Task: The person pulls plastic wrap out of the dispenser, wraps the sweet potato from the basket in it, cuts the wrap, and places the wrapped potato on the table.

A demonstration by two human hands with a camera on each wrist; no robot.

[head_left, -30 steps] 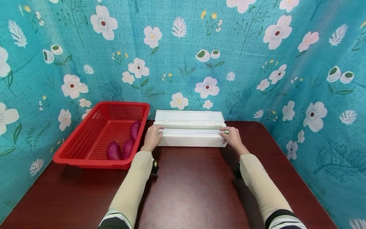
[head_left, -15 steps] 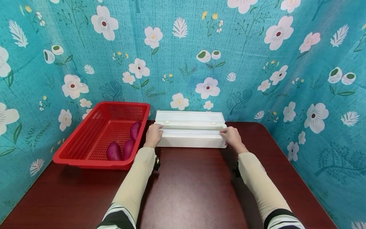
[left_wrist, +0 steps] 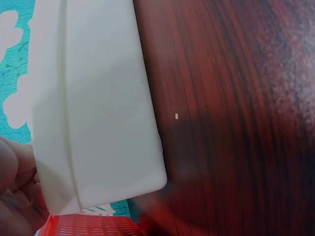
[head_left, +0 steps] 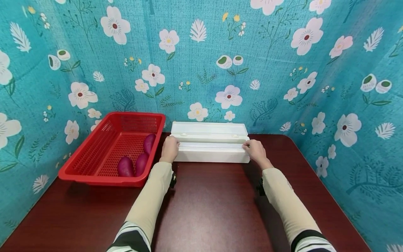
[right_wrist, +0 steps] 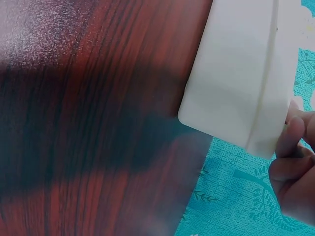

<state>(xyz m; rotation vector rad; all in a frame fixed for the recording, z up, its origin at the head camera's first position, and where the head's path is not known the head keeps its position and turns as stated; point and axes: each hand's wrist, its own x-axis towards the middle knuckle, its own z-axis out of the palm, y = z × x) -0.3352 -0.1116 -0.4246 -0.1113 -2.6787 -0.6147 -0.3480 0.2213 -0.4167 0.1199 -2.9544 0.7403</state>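
Note:
A long white box (head_left: 211, 156), shaped like a cling film dispenser, stands at the back of the table with its lid (head_left: 209, 128) raised behind it. A whitish strip runs across its opening. My left hand (head_left: 170, 149) grips its left end, fingers curled at the upper edge. At the right end, my right hand (head_left: 255, 151) pinches the upper edge between thumb and fingers. Both wrist views show the box's smooth front, with curled left fingers (left_wrist: 19, 172) and right fingers (right_wrist: 290, 167) at the far edge of either end. Part of each grip is hidden behind the box.
Left of the box stands a red plastic basket (head_left: 99, 180) holding several purple oval vegetables (head_left: 126, 166). A floral teal cloth (head_left: 201, 70) hangs round the back and sides of the dark wood table (head_left: 217, 206). A tiny white speck (left_wrist: 176, 116) lies before the box.
My left fingers have curled in more at the box's left end. My right fingers have closed together, and the small green patch beside them is out of sight. The basket has not moved.

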